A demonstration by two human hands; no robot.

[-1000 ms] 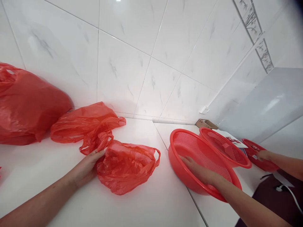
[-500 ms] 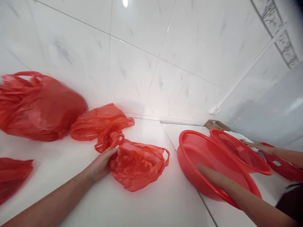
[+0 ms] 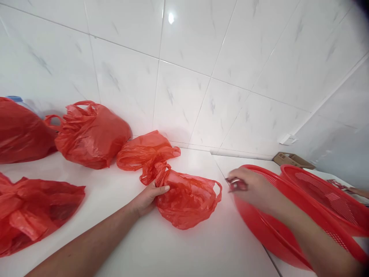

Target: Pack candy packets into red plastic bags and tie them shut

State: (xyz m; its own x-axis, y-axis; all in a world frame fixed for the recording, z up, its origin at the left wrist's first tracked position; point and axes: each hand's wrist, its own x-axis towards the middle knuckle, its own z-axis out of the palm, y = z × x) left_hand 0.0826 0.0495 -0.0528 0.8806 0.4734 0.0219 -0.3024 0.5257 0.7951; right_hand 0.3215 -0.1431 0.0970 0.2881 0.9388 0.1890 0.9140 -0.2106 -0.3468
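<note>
My left hand [image 3: 148,198] is closed on the gathered left edge of a thin red plastic bag [image 3: 188,204], thumb on top. The bag lies on the white table with its mouth spread and one handle loop standing out to the right. Over the near left rim of a red perforated plastic basket [image 3: 253,227], my right hand [image 3: 255,186] grips a small dark red and white packet [image 3: 238,184]. Motion blurs the packet, so its print cannot be read. My right forearm hides much of the basket's inside.
A flattened red bag [image 3: 147,150] touches the held one. Filled red bags [image 3: 95,134] stand along the tiled wall, and another red bag [image 3: 43,211] lies front left. A second red basket [image 3: 323,192], a cardboard box [image 3: 292,159] and another person's hand [image 3: 360,192] are at right.
My right hand has risen out of the basket with the small packet and moved left toward the bag. My left hand keeps its hold. The view has swung left.
</note>
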